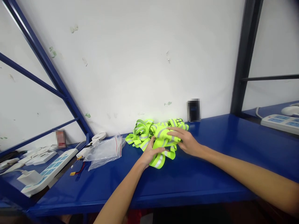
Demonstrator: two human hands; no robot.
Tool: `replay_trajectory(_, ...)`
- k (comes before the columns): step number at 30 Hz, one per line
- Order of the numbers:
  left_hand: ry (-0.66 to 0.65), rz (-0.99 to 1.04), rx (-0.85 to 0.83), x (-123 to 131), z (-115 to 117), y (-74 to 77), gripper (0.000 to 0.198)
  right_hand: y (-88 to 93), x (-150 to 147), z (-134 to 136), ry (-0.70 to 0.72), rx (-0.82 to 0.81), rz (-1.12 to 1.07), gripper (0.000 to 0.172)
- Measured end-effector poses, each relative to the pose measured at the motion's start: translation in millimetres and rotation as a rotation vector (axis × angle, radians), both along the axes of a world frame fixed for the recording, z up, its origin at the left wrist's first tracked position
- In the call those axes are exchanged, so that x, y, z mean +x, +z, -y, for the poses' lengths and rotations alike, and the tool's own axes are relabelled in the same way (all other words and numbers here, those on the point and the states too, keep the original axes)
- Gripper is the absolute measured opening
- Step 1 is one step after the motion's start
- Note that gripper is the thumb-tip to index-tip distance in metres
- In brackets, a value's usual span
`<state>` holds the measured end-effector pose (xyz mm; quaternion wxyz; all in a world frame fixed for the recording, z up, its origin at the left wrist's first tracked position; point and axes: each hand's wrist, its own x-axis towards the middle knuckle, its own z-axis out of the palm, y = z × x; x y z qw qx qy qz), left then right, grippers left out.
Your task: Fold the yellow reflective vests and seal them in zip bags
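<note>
A tangled heap of neon-yellow reflective straps (141, 127) with silver stripes lies on the blue shelf against the wall. My left hand (149, 154) grips part of the straps from the near left side, thumb across the front. From the right, my right hand (187, 140) closes its fingers over the top of the same bunch. A loop of strap hangs down below my left hand. Behind my right hand, a rolled piece with a black buckle (179, 121) rests at the back of the heap.
Clear zip bags (106, 151) lie left of the heap, beside a small white fan (99, 136) and a yellow connector with red and black wires (76, 173). A dark box (193, 110) leans on the wall. White power strips (52, 169) sit at both sides, beyond the blue frame (53, 74).
</note>
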<state>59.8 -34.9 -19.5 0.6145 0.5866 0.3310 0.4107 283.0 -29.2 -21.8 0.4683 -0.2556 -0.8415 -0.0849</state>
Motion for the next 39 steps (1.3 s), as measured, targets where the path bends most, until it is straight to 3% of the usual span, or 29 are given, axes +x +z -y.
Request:
replay_trajectory(6,-0.041,0.129,-0.056,-14.7,18.0,1.9,0.106,-8.5,6.4,-7.6,-0.076,0.064,0.333,0.065)
replay_trajectory(10,-0.043,0.097,-0.095,-28.8,37.1,2.4,0.089,-7.8,-3.2,6.8,0.025,-0.139,0.469,0.062)
replay_trajectory(13,-0.054,0.079,-0.114,-47.1,54.2,3.9,0.068,-2.0,-11.0,23.8,0.199,-0.345,0.473,0.063)
replay_trajectory(15,-0.110,0.054,-0.066,-63.4,66.1,7.2,0.067,3.1,-15.1,33.1,0.310,-0.496,0.429,0.059)
replay_trajectory(18,-0.197,-0.171,0.119,-86.8,83.3,13.9,0.080,8.9,-20.0,38.0,0.375,-0.701,0.284,0.035)
replay_trajectory(22,-0.080,-0.740,0.551,-93.0,95.9,16.8,0.072,10.1,-24.4,32.2,0.372,-0.790,0.144,0.034)
replay_trajectory(25,0.018,-0.981,0.869,-76.3,86.7,15.2,0.057,10.5,-26.0,29.9,0.363,-0.778,0.117,0.049)
replay_trajectory(29,0.192,-1.001,1.107,-47.6,51.7,18.5,0.026,13.0,-27.8,33.2,0.372,-0.841,0.089,0.053)
replay_trajectory(31,0.287,-0.961,1.104,-35.4,33.4,19.6,0.020,12.6,-28.1,33.9,0.390,-0.855,0.066,0.049)
replay_trajectory(35,0.403,-0.770,0.954,-18.2,9.7,10.9,0.025,7.9,-26.6,30.5,0.370,-0.863,0.056,0.022)
replay_trajectory(39,0.376,-0.647,0.875,-14.3,3.6,-0.2,0.024,7.5,-24.4,30.0,0.392,-0.956,0.044,0.026)
